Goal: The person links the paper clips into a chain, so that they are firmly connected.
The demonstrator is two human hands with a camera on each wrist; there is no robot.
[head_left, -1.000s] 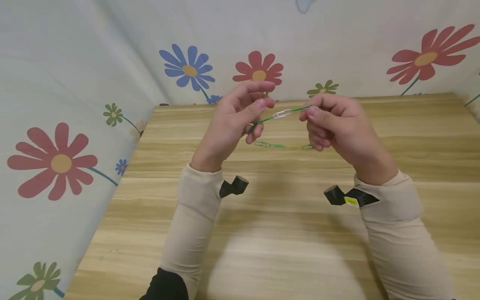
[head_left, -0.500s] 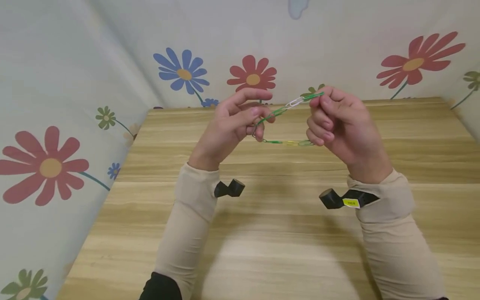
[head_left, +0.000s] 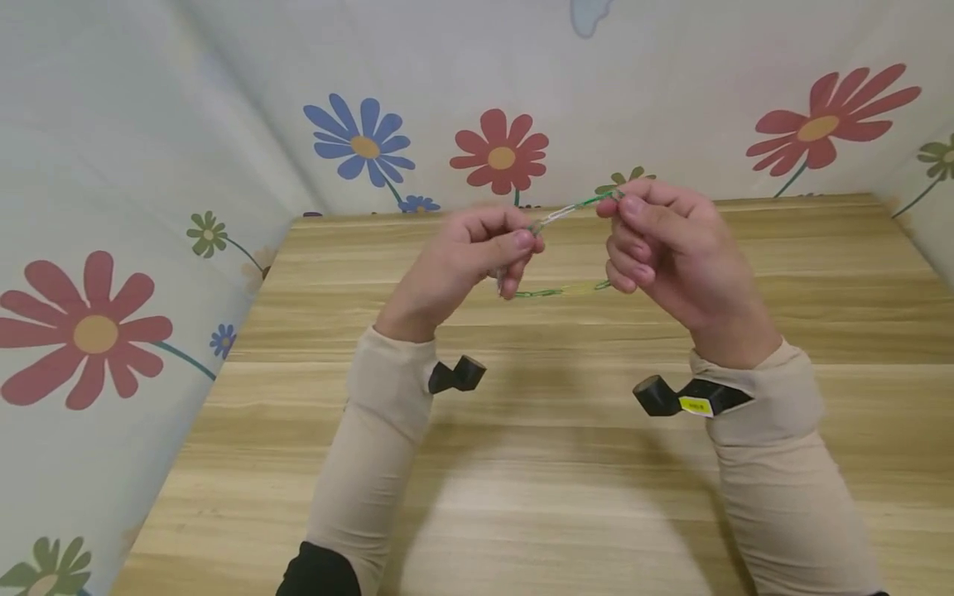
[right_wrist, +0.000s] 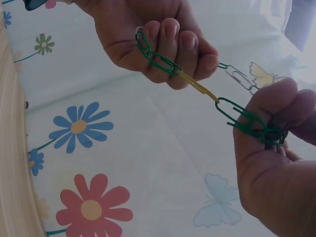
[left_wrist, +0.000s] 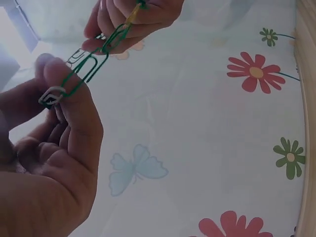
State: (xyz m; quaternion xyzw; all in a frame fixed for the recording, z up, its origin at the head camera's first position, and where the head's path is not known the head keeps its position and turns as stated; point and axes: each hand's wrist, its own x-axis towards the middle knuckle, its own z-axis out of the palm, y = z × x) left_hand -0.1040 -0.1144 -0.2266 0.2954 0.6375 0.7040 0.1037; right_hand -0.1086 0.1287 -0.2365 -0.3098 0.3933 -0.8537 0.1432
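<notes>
A chain of linked paper clips, mostly green with some white and yellow, is stretched in a loop between both hands above the table. My left hand pinches its upper strand between thumb and index finger, beside a white paper clip. At the strand's other end, my right hand pinches a green paper clip between thumb and index finger. The lower strand, with a yellow paper clip, hangs between the curled lower fingers of both hands. In the left wrist view, green paper clips lead away from the left fingertips.
The hands are over the far part of a wood-grain table. Behind and to the left, a pale cloth wall printed with flowers borders it. Small black wrist cameras stick out from the sleeves.
My left index finger, raised before, has come down against the thumb on the chain. The right hand first moved away, then back slightly left and down. The upper strand is straighter than half a second ago.
</notes>
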